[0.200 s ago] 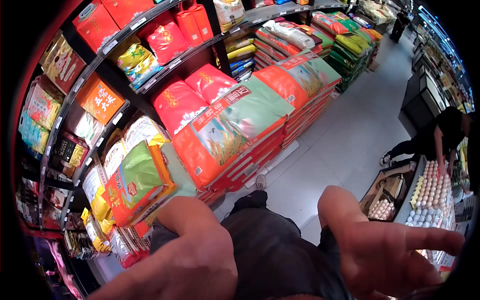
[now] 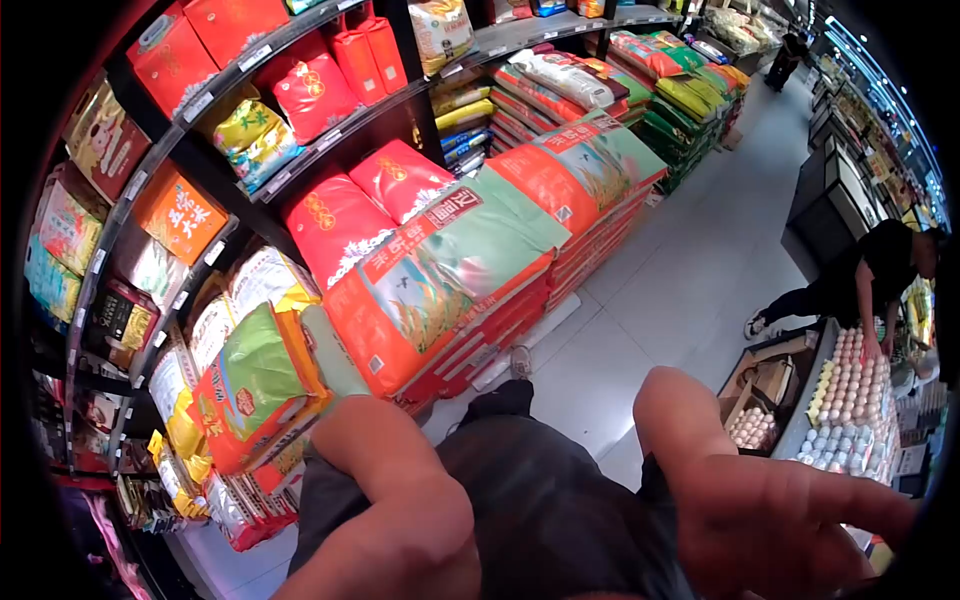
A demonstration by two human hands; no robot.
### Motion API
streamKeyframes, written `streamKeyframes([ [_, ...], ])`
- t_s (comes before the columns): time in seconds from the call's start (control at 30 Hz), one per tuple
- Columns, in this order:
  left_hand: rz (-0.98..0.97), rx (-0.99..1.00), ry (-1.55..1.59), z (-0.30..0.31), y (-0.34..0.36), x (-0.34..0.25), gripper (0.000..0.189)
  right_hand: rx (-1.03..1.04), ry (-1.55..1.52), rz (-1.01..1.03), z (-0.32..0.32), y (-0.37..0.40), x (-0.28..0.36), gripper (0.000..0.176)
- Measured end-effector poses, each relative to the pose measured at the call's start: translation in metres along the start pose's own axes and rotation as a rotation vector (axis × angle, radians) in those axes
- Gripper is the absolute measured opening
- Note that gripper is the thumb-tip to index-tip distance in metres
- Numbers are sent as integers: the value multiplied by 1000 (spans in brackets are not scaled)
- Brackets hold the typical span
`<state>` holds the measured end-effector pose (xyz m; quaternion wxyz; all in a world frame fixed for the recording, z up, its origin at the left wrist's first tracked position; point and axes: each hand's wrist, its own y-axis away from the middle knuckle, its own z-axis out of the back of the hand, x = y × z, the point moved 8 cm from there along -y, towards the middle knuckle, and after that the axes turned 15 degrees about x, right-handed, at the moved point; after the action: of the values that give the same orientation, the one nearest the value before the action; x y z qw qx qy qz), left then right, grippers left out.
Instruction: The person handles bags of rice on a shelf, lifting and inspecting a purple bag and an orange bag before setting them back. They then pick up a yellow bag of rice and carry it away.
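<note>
My left hand [image 2: 400,550] is low in front of my body, its wrist bent. Its fingers run out of the bottom of the view, so whether it holds anything is hidden. My right hand [image 2: 775,525] is at the lower right, palm showing and fingers stretched apart, with nothing seen in it. Beyond the left hand lie a green and orange rice bag [image 2: 255,375] and a stack of large orange and pale green rice bags [image 2: 435,290]. Neither is touched by a visible part of my hands.
Shelves with red rice bags [image 2: 335,215] and an orange package [image 2: 180,215] curve along the left. A pale tiled floor [image 2: 610,330] runs up the aisle. At right, a person in black [image 2: 885,265] reaches over trays of eggs [image 2: 850,380]. Another person [image 2: 788,62] is far off.
The shelves and bags have shifted slightly left in view. My left hand has dropped lower, its fingers further out of sight. My right hand stays spread. The person by the eggs shows more fully.
</note>
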<state>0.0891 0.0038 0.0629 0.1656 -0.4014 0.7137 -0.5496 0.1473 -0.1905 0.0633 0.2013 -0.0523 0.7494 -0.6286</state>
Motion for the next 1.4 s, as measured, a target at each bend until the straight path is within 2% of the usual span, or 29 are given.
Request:
streamKeyframes([
  [0.03, -14, 7, 12, 16, -9, -15, 38, -76, -254, 57, 9, 0, -10, 54],
  [0.07, 105, 203, 54, 25, -21, -18, 37, -152, -505, 101, 17, 0, -23, 54],
  [0.1, 224, 399, 92, 24, -22, -19, 37, -136, -498, 81, 11, -1, -36, 54],
  [0.17, 205, 381, 4, 27, -19, -35, 39, -107, -298, 60, -10, 2, -61, 54],
  [0.23, 174, 487, -54, 27, -25, -55, 44, -229, -256, 57, 12, 1, -72, 50],
  [0.33, 197, 551, -38, 42, -36, -86, 43, 170, -265, -53, 6, -5, -115, 42],
  [0.37, 207, 575, -28, 49, -39, -96, 43, 171, -265, -48, 2, 8, -128, 42],
  [0.43, 232, 624, 2, 66, -44, -115, 43, -82, -882, 224, -29, 29, -170, 42],
  [0.47, 242, 652, 25, 74, -47, -126, 43, -81, -877, 215, -17, 35, -182, 42],
  [0.53, 262, 707, 40, 92, -53, -147, 43, 206, -1965, 187, -14, 42, -197, 42],
  [0.57, 256, 693, 48, 101, -54, -158, 43, 193, -1953, 186, -8, 48, -204, 42],
  [0.63, 70, 873, -924, 104, -37, -179, 45, 180, -754, -66, -1, 60, -228, 44],
  [0.67, -27, 916, -1420, 108, -24, -185, 46, 168, -746, -76, 3, 67, -241, 44],
  [0.73, -241, 907, -2426, 130, -4, -193, 48, 151, -759, 231, 18, 82, -254, 44],
  [0.8, -315, 850, -2525, 185, 4, -226, 44, -192, -617, 313, 39, 115, -275, 36],
  [0.83, -397, 797, -2620, 218, 10, -247, 42, -463, -586, 498, 74, 151, -272, 20],
  [0.87, -484, 738, -2714, 243, 26, -266, 44, -471, -585, 492, 104, 169, -278, 20],
  [0.9, -20, 407, -2834, 278, 42, -301, 41, 274, -307, 32, 85, 160, -296, 19],
  [0.93, 445, 67, -2849, 317, 68, -340, 44, 994, 16, -436, 60, 211, -334, 20],
  [0.97, 701, -231, -2905, 357, 77, -375, 49, 845, -56, -705, 67, 260, -365, 19],
  [1.03, 912, -798, -2885, 425, 146, -453, 58, 842, -31, -1111, 102, 382, -400, 23],
  [1.07, 915, -805, -2884, 443, 167, -470, 58, 875, 55, -1370, 135, 454, -401, 30],
  [1.13, 1285, -1259, -2923, 471, 213, -517, 65, 1005, 243, -1647, 223, 570, -382, 33],
  [1.17, 1279, -1276, -2923, 484, 227, -534, 65, 1075, 299, -1742, 278, 626, -362, 34],
  [1.23, 1498, -1662, -2716, 500, 261, -572, 71, 1257, 411, -1916, 398, 725, -304, 37],
  [1.27, 1502, -1678, -2713, 505, 259, -578, 71, 1419, 496, -2118, 452, 748, -277, 40],
  [1.3, 1632, -1782, -2658, 511, 260, -585, 73, 1520, 508, -2344, 505, 769, -251, 39],
  [1.33, 1765, -1887, -2589, 517, 261, -590, 75, 1505, 549, -2435, 552, 778, -228, 34],
  [1.4, 1823, -1999, -2499, 527, 251, -599, 78, 1363, 566, -2639, 626, 785, -200, 28],
])
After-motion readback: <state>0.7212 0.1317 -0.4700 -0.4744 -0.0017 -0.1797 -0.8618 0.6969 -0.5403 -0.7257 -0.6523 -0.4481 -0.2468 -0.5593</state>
